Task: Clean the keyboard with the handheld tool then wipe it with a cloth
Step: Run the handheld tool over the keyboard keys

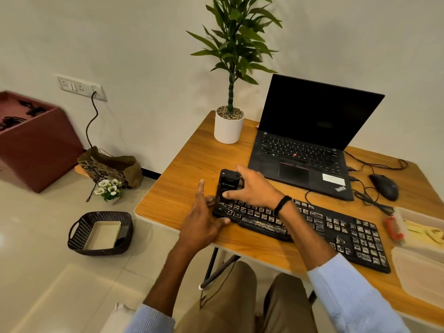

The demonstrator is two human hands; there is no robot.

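Observation:
A black keyboard point(336, 234) with dusty keys lies across the front of the wooden table point(182, 169). A black handheld tool point(228, 186) stands upright on the keyboard's left end. My right hand point(252, 188) grips the tool, fingers over its top and thumb on its front. My left hand point(204, 217) has straight fingers against the keyboard's left edge, with the thumb on the front corner. No cloth is plainly in view.
An open black laptop point(310, 145) stands behind the keyboard, a potted plant point(229, 126) at the table's back left, a black mouse point(384, 187) with cables at right. Clear plastic boxes point(418, 258) sit at the right edge. A woven basket point(101, 233) is on the floor.

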